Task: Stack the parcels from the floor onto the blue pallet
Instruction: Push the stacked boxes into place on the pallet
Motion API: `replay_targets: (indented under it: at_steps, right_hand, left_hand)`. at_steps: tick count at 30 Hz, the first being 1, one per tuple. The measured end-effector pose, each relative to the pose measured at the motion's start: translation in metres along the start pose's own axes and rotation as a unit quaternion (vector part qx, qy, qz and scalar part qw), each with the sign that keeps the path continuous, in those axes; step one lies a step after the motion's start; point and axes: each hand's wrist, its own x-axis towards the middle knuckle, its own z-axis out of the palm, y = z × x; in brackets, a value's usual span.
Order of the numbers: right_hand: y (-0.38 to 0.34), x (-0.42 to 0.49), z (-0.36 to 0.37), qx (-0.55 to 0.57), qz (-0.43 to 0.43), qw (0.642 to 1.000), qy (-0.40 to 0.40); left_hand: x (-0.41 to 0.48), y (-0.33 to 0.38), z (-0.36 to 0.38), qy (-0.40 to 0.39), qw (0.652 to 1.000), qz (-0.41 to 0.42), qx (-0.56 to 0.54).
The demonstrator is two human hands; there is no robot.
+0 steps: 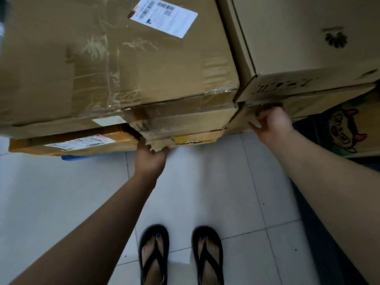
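Observation:
A stack of brown cardboard parcels fills the top of the head view. The big taped parcel (115,58) with a white shipping label lies on top at the left. A plain brown box (308,38) sits on top at the right. Under them lie flatter parcels, one a yellowish parcel (78,144) with a label. A corner of the blue pallet (71,157) peeks out beneath. My left hand (151,158) grips the lower front corner of a worn parcel (185,128) in the stack. My right hand (271,122) has its fingers curled under the edge of the right box.
White floor tiles (205,192) spread below the stack, where my feet in black sandals (181,256) stand. A carton with a cartoon cow print (345,132) stands at the right, beside a dark strip of floor.

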Motion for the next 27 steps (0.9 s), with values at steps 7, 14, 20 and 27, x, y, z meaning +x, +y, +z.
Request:
replay_targets:
  at_steps: [7,14,20,27]
  right_hand:
    - [0.006,0.002,-0.02,0.037,0.009,0.998,-0.046]
    - [0.08,0.019,-0.001,0.056,0.204,0.976,-0.056]
    - [0.137,0.042,0.043,0.066,0.203,0.973,-0.086]
    - [0.149,0.059,0.062,0.074,0.178,0.974,-0.119]
  left_hand:
    - [0.026,0.047,0.028,-0.129,0.943,-0.164,-0.261]
    - [0.043,0.023,0.05,-0.112,0.924,-0.173,-0.321]
    - [0.059,-0.055,0.048,-0.034,0.918,-0.257,-0.3]
    - [0.122,-0.041,0.066,-0.085,0.919,-0.175,-0.343]
